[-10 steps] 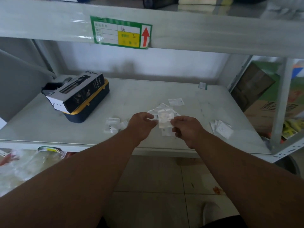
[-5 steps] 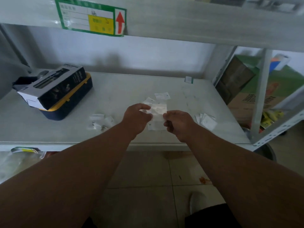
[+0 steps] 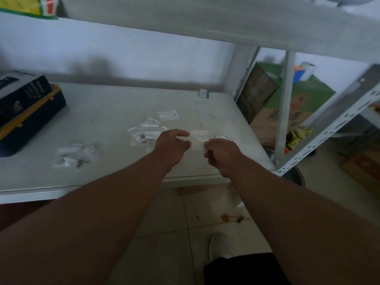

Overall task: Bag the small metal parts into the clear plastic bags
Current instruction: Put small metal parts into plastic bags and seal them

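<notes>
— What's the biggest worry from where you stand?

— The surface itself. I'm working over the front edge of the shelf (image 3: pixel 115 112), so anything I fumble likely goes to the tiled floor (image 3: pixel 164 233) — there are already specks down there, though I can't tell what they are.

— And your hands?

— My left hand (image 3: pixel 171 147) pinches one edge of a clear bag (image 3: pixel 198 139) between thumb and fingers; my right hand (image 3: pixel 223 154) pinches the opposite edge, with something thin and dark poking out by its fingers — maybe a metal part, too blurred to say. The bag is limp and slippery, so I judge a part could miss the mouth or slide back out.

— The rest of the bags?

— A scatter (image 3: pixel 148 130) lies beyond my left hand, another cluster (image 3: pixel 76 155) nearer the black and yellow case (image 3: pixel 26 112). Loose piles mix easily.

— Any writing you can read?

— Not really. White lettering on the case and print on a cardboard box (image 3: pixel 287 118) are smeared; the green-edged label (image 3: pixel 30 7) overhead is cut off.
</notes>
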